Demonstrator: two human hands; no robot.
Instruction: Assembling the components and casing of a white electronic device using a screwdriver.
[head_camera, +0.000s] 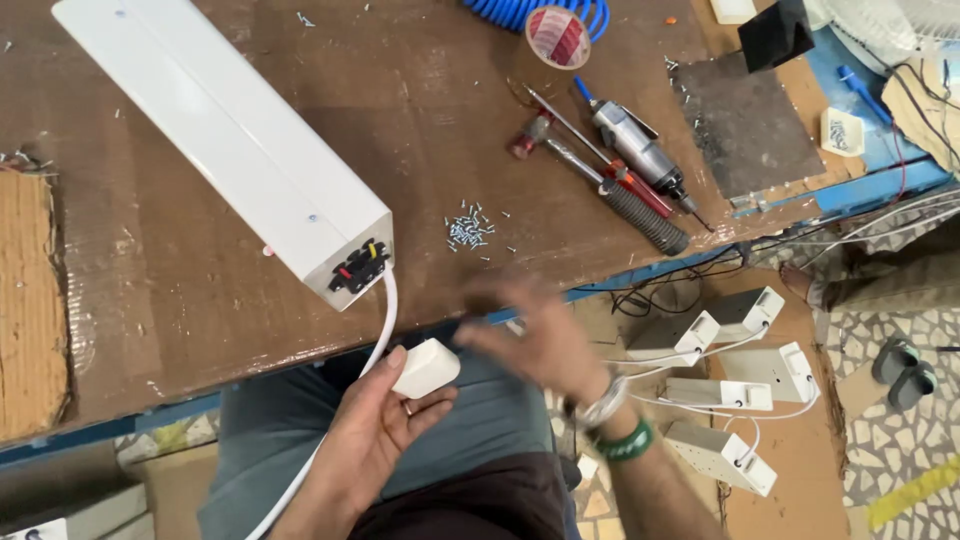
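A: Plug (425, 368), white moulded plastic, smooth, rounded corners. Held in left hand (375, 425), fingers curled under it, thumb along the near edge. Positioned just off the table edge, above the lap.

B: Cable?

A: White round cable (385, 320), glossy sheath, running from the left hand up to the end face of the long white box (225, 135). Box rectangular, smooth painted metal by the look, lying diagonally on the table. Black terminal block (359, 266) with red and yellow spots on its end face.

B: Right hand?

A: Right hand (535, 335) blurred, spread open, gripping nothing, just right of the plug. Metal bangle and green band at the wrist.

B: Surface?

A: Brown wooden table (200, 290), worn and scratched, blue edge. Small pile of bright steel screws (468, 230) loose on it. Screwdrivers with ribbed black and red grips (620, 195), beside a grey pneumatic driver (640, 150). Coiled blue air hose (520, 12) at the far edge.

B: Below?

A: Several similar white boxes (730, 390) with cables on the floor.
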